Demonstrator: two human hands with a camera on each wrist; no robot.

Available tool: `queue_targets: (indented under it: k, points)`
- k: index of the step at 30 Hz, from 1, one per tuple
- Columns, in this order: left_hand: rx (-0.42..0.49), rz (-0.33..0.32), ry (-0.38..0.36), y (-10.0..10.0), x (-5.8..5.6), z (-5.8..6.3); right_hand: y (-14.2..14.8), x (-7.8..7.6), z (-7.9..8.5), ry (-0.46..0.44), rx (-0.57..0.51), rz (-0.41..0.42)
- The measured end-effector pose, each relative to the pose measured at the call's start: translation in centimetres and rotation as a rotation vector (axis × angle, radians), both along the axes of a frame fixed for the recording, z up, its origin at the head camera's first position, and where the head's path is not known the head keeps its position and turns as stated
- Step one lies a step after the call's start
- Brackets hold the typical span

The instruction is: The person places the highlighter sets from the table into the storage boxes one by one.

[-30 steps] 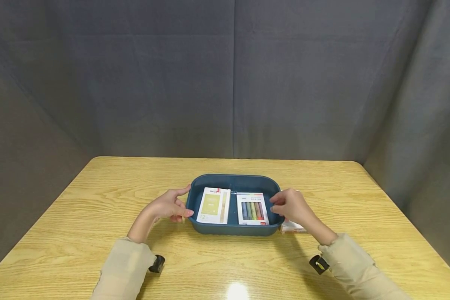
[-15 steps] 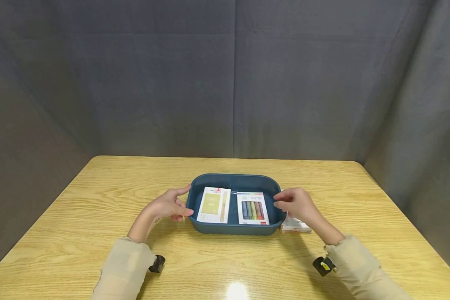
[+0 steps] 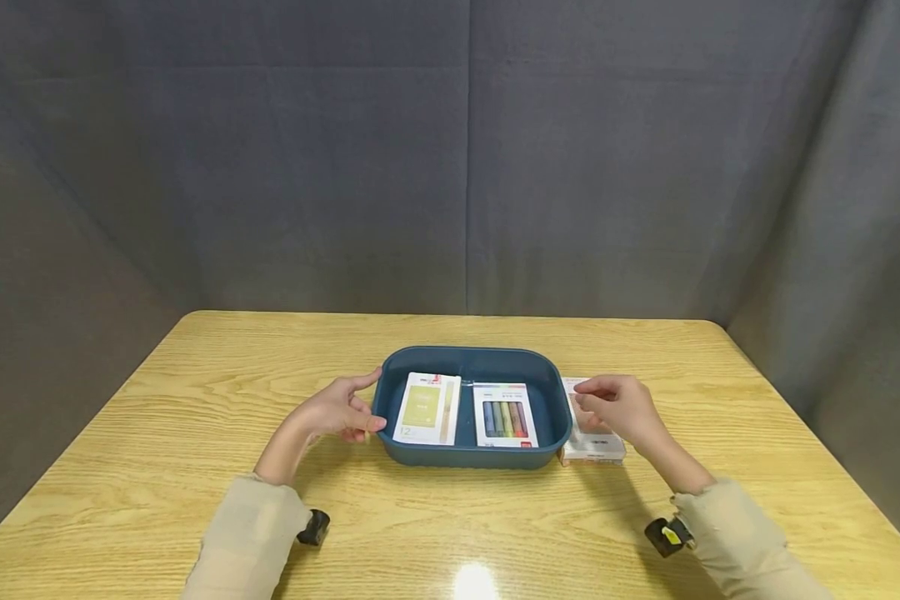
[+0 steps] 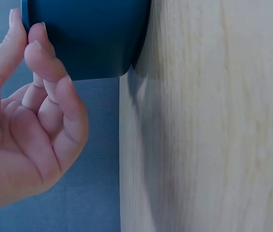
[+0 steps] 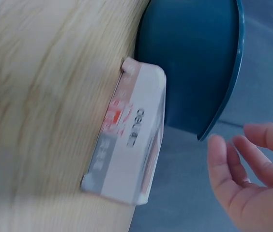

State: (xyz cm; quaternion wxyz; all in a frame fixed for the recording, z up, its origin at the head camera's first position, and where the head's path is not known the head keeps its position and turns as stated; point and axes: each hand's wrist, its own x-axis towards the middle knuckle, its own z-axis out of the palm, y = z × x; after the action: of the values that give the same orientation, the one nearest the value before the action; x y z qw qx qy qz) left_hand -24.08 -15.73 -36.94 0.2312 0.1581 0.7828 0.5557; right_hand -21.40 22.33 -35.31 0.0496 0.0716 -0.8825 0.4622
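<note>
A dark blue plastic bin stands on the table. My left hand is at its left end; in the left wrist view the thumb and fingers pinch the bin's rim from both sides. Inside the bin, a white box with a yellow-green panel lies at left and a windowed box of coloured sticks at right. Just outside the right end sits another white box, lettered "deli" in the right wrist view. Over that box my right hand hovers, fingers loosely bent and holding nothing.
The wood-grain table runs out to rounded far corners. Grey cloth hangs behind it and along both sides. A dark camera is strapped at each wrist, by the beige sleeves.
My right hand has moved right, from over the bin's right end to above the white box beside it, uncovering more of that box. The left hand stays at the rim.
</note>
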Motion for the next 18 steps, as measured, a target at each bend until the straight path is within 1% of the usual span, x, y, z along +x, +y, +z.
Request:
queue_targets:
  k: [5, 9, 18]
  points:
    - [-0.005, -0.005, 0.0, 0.1, -0.1, 0.0, 1.3, 0.2, -0.3, 0.043, 0.061, -0.011]
    - [-0.011, -0.008, 0.004, 0.1, -0.2, 0.0, 2.3, 0.4, -0.6, 0.055, 0.108, -0.02]
    - [-0.004, -0.003, 0.0, 0.0, 0.0, 0.0, 3.6, 0.9, -0.4, 0.096, 0.228, -0.051]
